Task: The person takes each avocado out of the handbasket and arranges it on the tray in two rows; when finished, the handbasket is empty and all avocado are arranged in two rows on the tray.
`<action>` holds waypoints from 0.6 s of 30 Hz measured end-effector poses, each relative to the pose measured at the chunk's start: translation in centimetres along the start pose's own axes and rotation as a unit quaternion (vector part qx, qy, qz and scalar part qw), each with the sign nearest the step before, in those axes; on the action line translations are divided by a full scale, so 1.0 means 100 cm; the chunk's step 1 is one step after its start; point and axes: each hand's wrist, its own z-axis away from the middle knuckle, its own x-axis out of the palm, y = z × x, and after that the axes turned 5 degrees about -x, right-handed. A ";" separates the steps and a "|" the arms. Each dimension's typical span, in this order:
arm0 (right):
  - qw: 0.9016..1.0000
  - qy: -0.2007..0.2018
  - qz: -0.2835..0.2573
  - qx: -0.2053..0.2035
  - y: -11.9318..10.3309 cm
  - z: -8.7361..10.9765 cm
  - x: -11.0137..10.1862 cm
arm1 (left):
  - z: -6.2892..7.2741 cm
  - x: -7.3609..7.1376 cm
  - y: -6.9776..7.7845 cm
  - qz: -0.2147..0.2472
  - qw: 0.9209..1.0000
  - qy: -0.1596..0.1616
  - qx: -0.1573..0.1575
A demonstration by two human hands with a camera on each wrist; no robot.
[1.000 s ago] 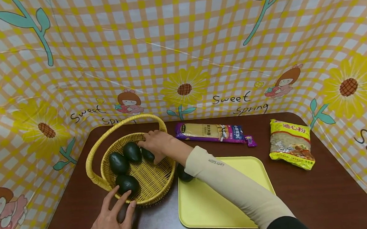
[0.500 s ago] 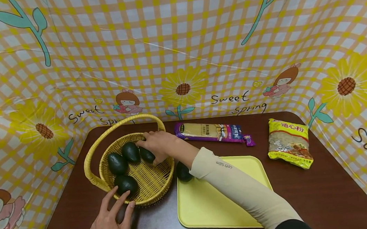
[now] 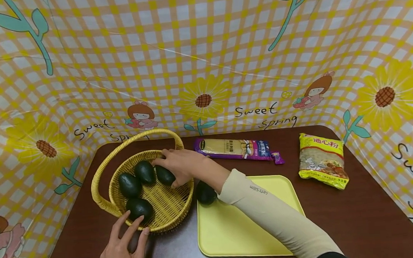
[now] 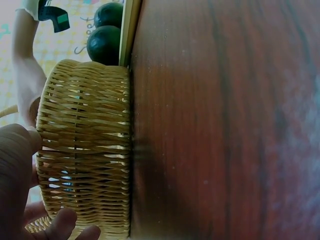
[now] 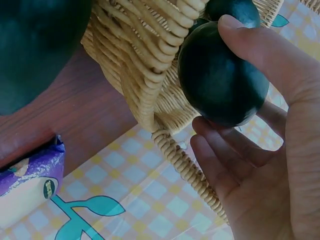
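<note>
My right hand (image 3: 176, 165) reaches into the round yellow wicker basket (image 3: 173, 222) from its right side. It holds a dark green avocado (image 5: 222, 77), thumb on top and fingers below, near the inner wall. Other avocados lie along the basket's left part, one of them the front avocado (image 3: 139, 210). My left hand (image 3: 123, 246) is at the basket's front left, its fingers spread, fingertips at the rim and on that front avocado. In the left wrist view the thumb (image 4: 20, 142) lies at the rim.
Right of the basket is a yellow tray (image 3: 247, 232) with a dark avocado (image 3: 205, 193) at its left corner, partly behind my right sleeve. A purple spaghetti pack (image 3: 235, 149) lies behind the tray. A yellow macaroni bag (image 3: 323, 160) lies farther right. The tall basket handle (image 3: 123, 145) arches up.
The whole scene has shifted slightly left in the head view. My right hand stays on the same avocado, the forearm turned a little; the left hand keeps its place at the rim.
</note>
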 end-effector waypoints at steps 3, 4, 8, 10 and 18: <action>1.000 0.010 0.001 -0.002 -0.001 0.004 -0.001 | 0.000 0.000 -0.001 0.002 1.000 0.002 0.003; 1.000 0.011 0.001 -0.002 -0.001 0.005 -0.001 | 0.000 0.000 -0.001 0.002 1.000 0.003 0.003; 1.000 0.019 -0.002 -0.005 -0.001 0.012 -0.003 | 0.000 0.001 -0.002 0.003 1.000 0.003 0.005; 1.000 0.024 -0.001 -0.008 -0.001 0.016 -0.004 | 0.000 0.001 -0.002 0.003 1.000 0.007 0.007; 0.999 0.046 -0.010 -0.015 0.003 0.033 -0.002 | 0.000 0.001 -0.001 0.004 1.000 0.014 0.010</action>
